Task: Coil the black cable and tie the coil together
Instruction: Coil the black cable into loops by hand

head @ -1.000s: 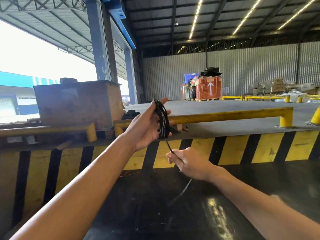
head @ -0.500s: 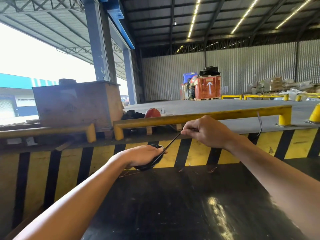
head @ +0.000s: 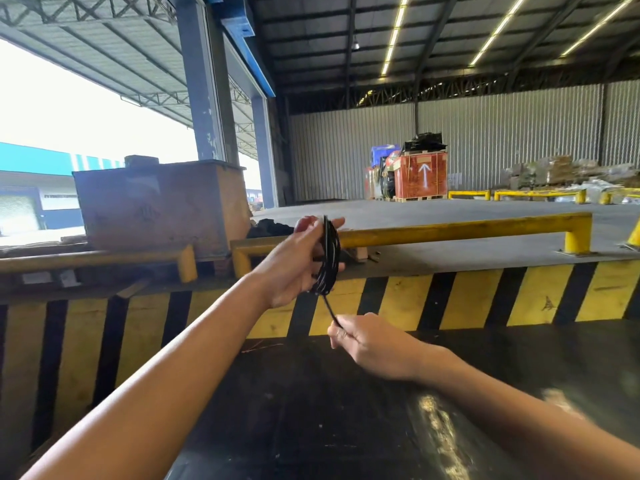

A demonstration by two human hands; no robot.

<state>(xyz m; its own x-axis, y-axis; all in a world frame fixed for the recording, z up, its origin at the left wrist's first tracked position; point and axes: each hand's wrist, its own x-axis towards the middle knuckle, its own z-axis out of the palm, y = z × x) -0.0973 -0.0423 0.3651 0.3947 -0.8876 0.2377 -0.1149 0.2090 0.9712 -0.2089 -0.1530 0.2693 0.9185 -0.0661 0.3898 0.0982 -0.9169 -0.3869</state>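
We see two bare arms reaching forward over a dark floor; the left hand [head: 298,261], raised near the centre of the view, is closed around a bundle of the black cable [head: 328,258], with the thumb and fingers wrapped about the loops; the right hand [head: 367,342], toward five o'clock of the left, pinches the free tail between thumb and fingertips. The coil stands on edge, narrow side to us, its long axis running twelve to six o'clock; the tail leaves its bottom and slants down toward five o'clock into the right hand. Behind, at three o'clock, runs a yellow rail [head: 460,230] above a striped kerb [head: 450,296]. We judge that winding is in hand; to do it well, we would keep the tail taut, lay each turn beside the others, hold the loops firmly so none slips, and save enough tail for tying.
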